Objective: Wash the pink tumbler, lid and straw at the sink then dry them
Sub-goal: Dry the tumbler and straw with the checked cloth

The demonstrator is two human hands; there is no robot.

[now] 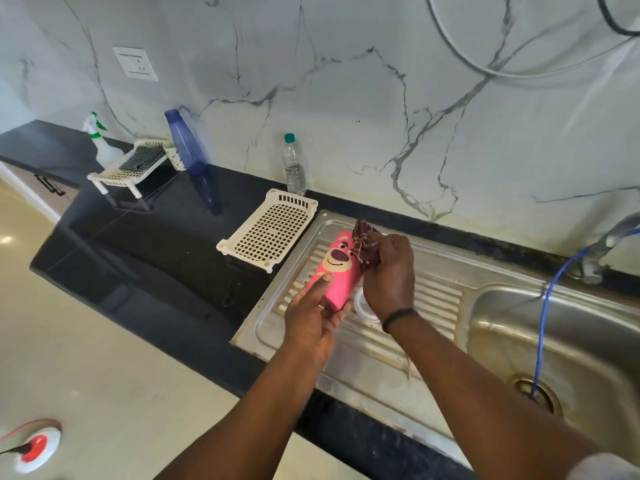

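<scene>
No readable writing shows; the pink tumbler (335,268) carries only a cartoon bear face. The left hand (313,318) has its grip round the tumbler's lower end, holding it tilted above the steel drainboard (433,299), while the right hand (389,271) clutches a dark maroon cloth (363,245) against its upper end. A clear lid (363,304) lies on the drainboard beneath, a thin straw (409,368) nearer. The sink basin (571,341) sits in a black table (166,230) below a marble-patterned wall (346,98); a cream slotted tray (268,230) lies beside the drainboard.

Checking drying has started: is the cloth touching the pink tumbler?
Touching. The head view shows the dark cloth, bunched in the right hand, pressed against the tumbler.
</scene>
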